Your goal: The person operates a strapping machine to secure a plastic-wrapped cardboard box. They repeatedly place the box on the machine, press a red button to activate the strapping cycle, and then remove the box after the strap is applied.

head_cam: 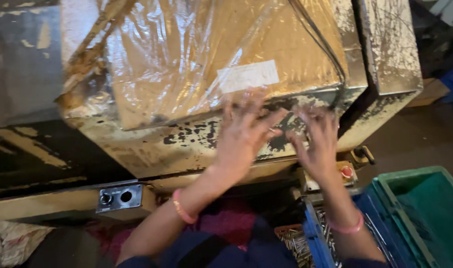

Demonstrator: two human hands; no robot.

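Note:
My left hand [243,134] and my right hand [315,141] reach forward side by side, fingers spread, to the near edge of a clear plastic sheet [186,54]. The sheet covers a brown cardboard-coloured pack with a white label [248,75] lying on a worn, paint-chipped cream machine table [162,144]. Both hands are motion-blurred, with their fingertips on the crinkled plastic at the table's front lip. Whether the fingers pinch the plastic I cannot tell. Each wrist wears a pink bangle.
A grey control plate with a button and a hole [119,197] sits below left. A red button [346,172] is below my right hand. A blue crate holding several metal pins [311,238] and a green crate [425,213] stand at lower right.

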